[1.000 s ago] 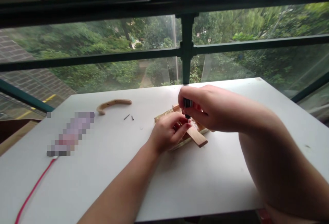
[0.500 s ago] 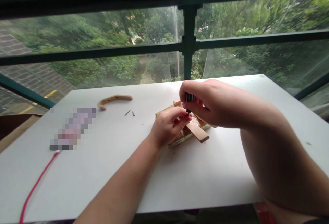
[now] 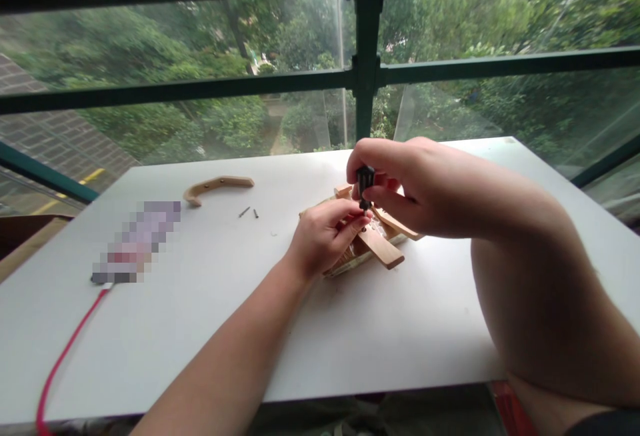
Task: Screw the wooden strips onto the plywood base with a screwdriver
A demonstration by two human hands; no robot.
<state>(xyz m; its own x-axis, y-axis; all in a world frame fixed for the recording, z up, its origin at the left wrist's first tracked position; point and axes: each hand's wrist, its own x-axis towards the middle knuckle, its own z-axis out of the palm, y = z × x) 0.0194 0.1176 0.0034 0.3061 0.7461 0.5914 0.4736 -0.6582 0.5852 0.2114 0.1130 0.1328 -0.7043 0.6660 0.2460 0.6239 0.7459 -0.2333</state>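
My right hand (image 3: 395, 179) is wrapped round the black handle of a screwdriver (image 3: 366, 186), which points downward. At its lower end, the thumb and fingertips of my left hand (image 3: 325, 229) are pinched together by the shaft; whatever small thing lies between them is hidden. Directly below is a flat wooden strip (image 3: 383, 249) with a rounded end. It lies across a shallow, pale-edged tray-like piece with brown inside and clear plastic on it, partly covered by my left hand. A second curved wooden piece (image 3: 400, 224) lies under my right hand.
Left of my hands, a bent wooden piece (image 3: 220, 183) with holes and two screws (image 3: 244, 212) lie on the white table (image 3: 210, 249). A blurred-out device (image 3: 137, 243) with a red cable (image 3: 70, 349) is further left. Green-framed windows (image 3: 367, 69) stand behind the table.
The view has tilted slightly down. My right hand has shifted its grip a little, and more of the screwdriver handle shows. My left hand keeps its pinch by the tip.
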